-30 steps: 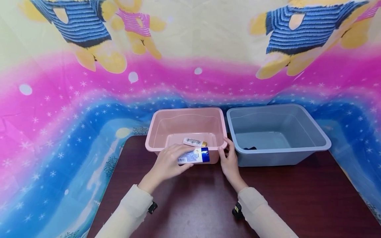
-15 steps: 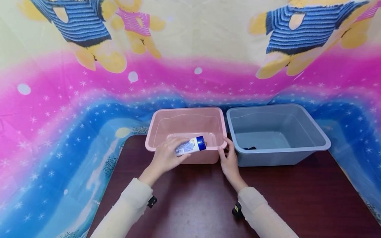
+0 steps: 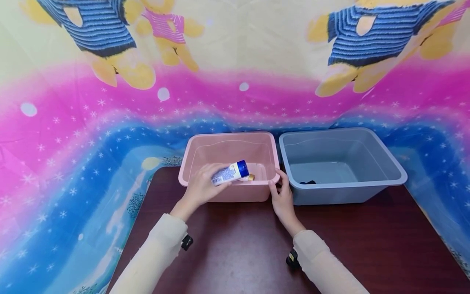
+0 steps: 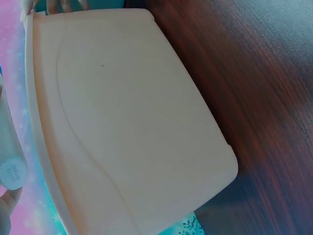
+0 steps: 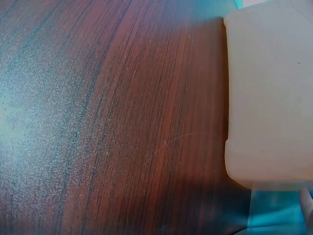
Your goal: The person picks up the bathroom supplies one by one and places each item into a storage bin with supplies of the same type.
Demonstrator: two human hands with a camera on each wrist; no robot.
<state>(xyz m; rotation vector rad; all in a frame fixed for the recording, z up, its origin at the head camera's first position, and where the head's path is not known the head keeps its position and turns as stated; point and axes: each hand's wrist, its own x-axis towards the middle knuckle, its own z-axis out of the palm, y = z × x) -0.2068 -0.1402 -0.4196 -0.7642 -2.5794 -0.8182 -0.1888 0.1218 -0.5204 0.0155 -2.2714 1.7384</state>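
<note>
My left hand [image 3: 200, 185] holds a white bottle with a blue cap [image 3: 227, 174] over the front of the pink basin [image 3: 238, 197]. The bottle lies tilted, cap end up and to the right. Its round pale base [image 4: 13, 174] shows at the left edge of the left wrist view. With thumb and fingers, my right hand [image 3: 283, 202] grips the basin's front right corner. Inside the basin lies a white tube with a gold cap [image 3: 251, 177], partly hidden behind the bottle.
Close to the right of the pink basin stands a grey-blue basin [image 3: 345, 196], with a small black object [image 3: 308, 182] inside it. Both basins are on a dark brown wooden table [image 3: 235, 253]. A printed cloth [image 3: 235, 98] hangs behind them.
The left hand has lifted the bottle up and slightly left, from in front of the basin's rim to above it, tilting the cap end upward. The right hand stays at the corner.
</note>
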